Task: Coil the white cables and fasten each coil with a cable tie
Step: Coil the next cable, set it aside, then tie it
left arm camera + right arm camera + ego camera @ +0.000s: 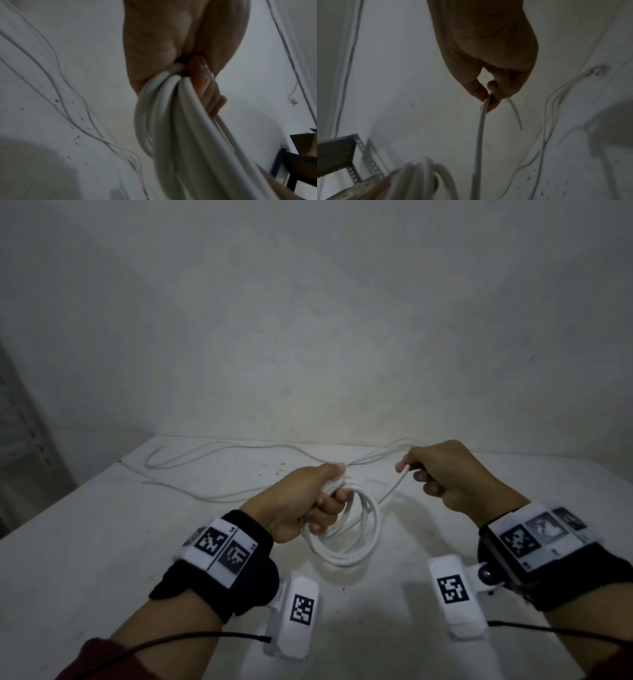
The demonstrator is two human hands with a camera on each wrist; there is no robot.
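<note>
My left hand (318,494) grips a coil of thick white cable (346,525) of several loops, held above the white table (102,559); the left wrist view shows the loops (171,115) bunched in my curled fingers. From the coil a free strand (390,491) runs up right to my right hand (421,474), which pinches it between thumb and fingertips (486,97). A short cable end (515,113) sticks out past those fingers. A thinner white cable (219,450) lies loose in long curves across the far side of the table. I see no cable tie.
The table meets a plain wall at the back. A metal shelf rack (20,440) stands off the left edge, and a dark table frame (302,155) shows in the left wrist view. Dark specks (274,470) dot the tabletop near the middle.
</note>
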